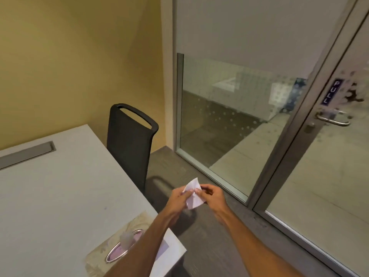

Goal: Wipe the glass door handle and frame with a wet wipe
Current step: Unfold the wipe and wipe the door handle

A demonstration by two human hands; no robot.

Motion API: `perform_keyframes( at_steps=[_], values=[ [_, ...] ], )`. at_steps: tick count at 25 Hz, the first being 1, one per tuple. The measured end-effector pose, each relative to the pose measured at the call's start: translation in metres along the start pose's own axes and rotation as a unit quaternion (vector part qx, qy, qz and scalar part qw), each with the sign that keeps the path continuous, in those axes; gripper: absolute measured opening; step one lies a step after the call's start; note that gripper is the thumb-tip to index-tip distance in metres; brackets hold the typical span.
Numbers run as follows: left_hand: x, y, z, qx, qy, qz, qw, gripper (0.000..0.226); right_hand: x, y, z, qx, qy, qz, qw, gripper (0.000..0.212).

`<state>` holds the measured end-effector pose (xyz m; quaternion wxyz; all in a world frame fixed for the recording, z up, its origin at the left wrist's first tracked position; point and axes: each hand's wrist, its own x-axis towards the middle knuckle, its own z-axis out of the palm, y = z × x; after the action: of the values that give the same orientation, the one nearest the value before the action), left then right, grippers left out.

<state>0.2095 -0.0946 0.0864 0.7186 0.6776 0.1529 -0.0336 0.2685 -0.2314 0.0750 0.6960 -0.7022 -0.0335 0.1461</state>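
Note:
A small white wet wipe [194, 196], partly folded, is held between both hands above the grey carpet. My left hand [180, 198] pinches its left edge and my right hand [211, 195] pinches its right edge with thumb and fingers. The glass door stands at the right, with a curved metal handle [333, 119] under a blue "PULL" sticker [332, 91]. Its grey metal frame [293, 124] runs diagonally from top right to the floor. Both hands are well short of the door, low and to its left.
A white table [60, 196] fills the lower left, with a tissue box [119, 244] near its front corner under my left forearm. A black chair [129, 142] stands between table and a fixed glass panel [229, 108]. Grey carpet [219, 236] leads to the door.

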Motion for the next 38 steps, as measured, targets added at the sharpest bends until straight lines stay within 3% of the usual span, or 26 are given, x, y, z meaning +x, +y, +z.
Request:
perform_keyframes(
  at_steps=[3, 8, 11, 18, 26, 34, 38],
  values=[
    [0.029, 0.014, 0.057, 0.036, -0.011, 0.034, 0.999, 0.024, 0.011, -0.006, -0.058, 0.020, 0.055, 0.009, 0.998, 0.012],
    [0.072, 0.035, 0.154, 0.032, -0.001, 0.062, 0.998, 0.008, 0.035, -0.017, -0.150, 0.061, 0.160, 0.005, 0.985, 0.011],
    [0.095, 0.048, 0.205, 0.015, -0.028, 0.067, 0.997, 0.012, 0.042, -0.025, -0.197, 0.096, 0.203, -0.001, 0.975, 0.005],
    [0.161, 0.064, 0.294, 0.017, -0.112, 0.061, 0.992, 0.018, 0.062, -0.051, -0.277, 0.282, 0.197, -0.006, 0.939, 0.027],
    [0.263, 0.094, 0.354, 0.052, -0.178, 0.061, 0.981, 0.010, 0.142, -0.070, -0.337, 0.267, 0.260, 0.014, 0.928, 0.024],
    [0.358, 0.127, 0.402, 0.121, -0.180, 0.124, 0.968, 0.013, 0.222, -0.094, -0.378, 0.284, 0.290, -0.006, 0.914, 0.023],
    [0.386, 0.136, 0.429, 0.186, -0.187, 0.213, 0.941, 0.006, 0.246, -0.098, -0.405, 0.302, 0.322, -0.005, 0.897, 0.023]
  ],
)
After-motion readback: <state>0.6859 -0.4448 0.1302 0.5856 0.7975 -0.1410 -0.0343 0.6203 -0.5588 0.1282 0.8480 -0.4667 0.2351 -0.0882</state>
